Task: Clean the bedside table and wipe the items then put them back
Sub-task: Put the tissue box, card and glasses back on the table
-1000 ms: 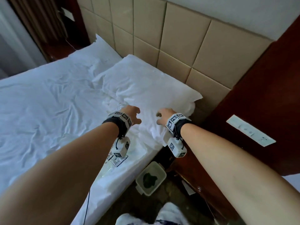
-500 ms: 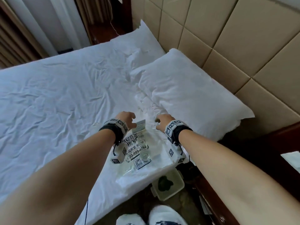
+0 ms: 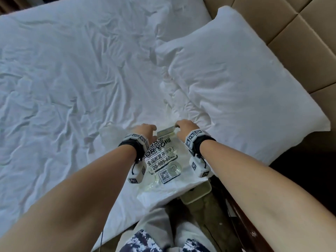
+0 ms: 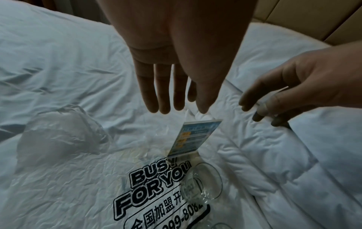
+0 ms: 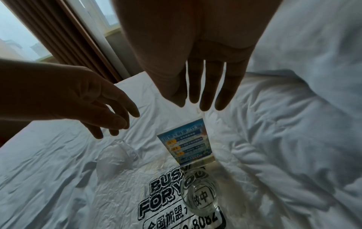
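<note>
Below the fingers (image 4: 152,99) of the left hand (image 3: 145,130), held straight and slightly spread with nothing gripped, a small acrylic card stand (image 4: 192,137) is seen standing tilted on the bed. Likewise the fingers (image 5: 205,93) of the right hand (image 3: 184,129) are held straight and apart, empty, just above the same stand (image 5: 186,147). In the head view the stand (image 3: 165,133) is placed between the two hands; whether either hand touches it cannot be told.

Just nearer the person, a clear drinking glass (image 5: 199,196) is noted, upright on a transparent plastic bag (image 4: 82,182) printed "BUSY FOR YOU", Chinese characters and part of a phone number. A second glass (image 3: 174,168) is seen on the same bag (image 3: 160,160) in the head view, beside a QR code. The bag is spread on a wrinkled white bedsheet (image 3: 63,79) near the bed's edge, with a puffed, crumpled part of it (image 5: 117,156) at the left.

A white pillow (image 3: 245,79) is laid to the right, against a tan padded headboard (image 3: 300,42). A pale bin (image 3: 198,193) is partly seen on the floor by the bed edge. Brown curtains (image 5: 74,34) and a window are visible in the right wrist view.
</note>
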{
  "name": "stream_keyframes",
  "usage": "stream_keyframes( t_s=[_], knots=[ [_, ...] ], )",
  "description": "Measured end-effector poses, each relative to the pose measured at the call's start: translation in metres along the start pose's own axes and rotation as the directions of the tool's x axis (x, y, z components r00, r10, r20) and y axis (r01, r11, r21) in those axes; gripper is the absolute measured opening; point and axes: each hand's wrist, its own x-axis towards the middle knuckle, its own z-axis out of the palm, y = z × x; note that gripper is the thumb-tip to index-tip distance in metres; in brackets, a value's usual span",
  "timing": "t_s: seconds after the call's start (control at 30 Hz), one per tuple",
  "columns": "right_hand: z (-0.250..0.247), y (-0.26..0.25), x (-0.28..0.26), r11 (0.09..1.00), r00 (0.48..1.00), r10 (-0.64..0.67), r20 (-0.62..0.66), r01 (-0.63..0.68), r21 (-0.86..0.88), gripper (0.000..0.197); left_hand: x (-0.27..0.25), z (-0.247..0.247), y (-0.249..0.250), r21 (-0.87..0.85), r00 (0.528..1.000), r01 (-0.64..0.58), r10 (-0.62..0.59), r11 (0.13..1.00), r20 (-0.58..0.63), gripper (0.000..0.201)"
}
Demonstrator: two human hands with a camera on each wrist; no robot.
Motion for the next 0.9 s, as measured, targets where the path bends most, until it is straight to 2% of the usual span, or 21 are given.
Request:
stream_keyframes(
  t_s=[0.2, 0.47, 0.53, 0.7, 0.9],
  knots=[
    [0.02, 0.002, 0.05, 0.999, 0.999, 0.047, 0.021, -0.047, 0.002, 0.05, 0.046, 0.017, -0.011, -0.027, 0.998, -0.037, 0.038, 0.999, 0.057, 0.042],
    [0.037, 0.007, 0.083, 0.994, 0.997, 0.075, 0.031, -0.072, -0.078, 0.032, 0.076, 0.035, -0.012, -0.108, 0.993, -0.074, 0.083, 0.991, 0.084, 0.024],
    [0.038, 0.008, 0.086, 0.995, 0.997, 0.074, 0.021, -0.073, -0.073, 0.033, 0.081, 0.035, -0.012, -0.103, 0.992, -0.088, 0.096, 0.991, 0.077, 0.02],
    [0.04, 0.01, 0.093, 0.996, 0.997, 0.065, -0.046, -0.068, -0.066, 0.031, 0.084, 0.031, -0.014, -0.121, 0.995, -0.074, 0.081, 0.99, 0.05, 0.024],
    [0.019, 0.007, 0.08, 0.998, 0.994, 0.061, -0.094, -0.06, 0.01, 0.032, 0.077, 0.006, -0.01, -0.072, 0.992, -0.126, 0.123, 0.989, -0.041, 0.023]
  ],
)
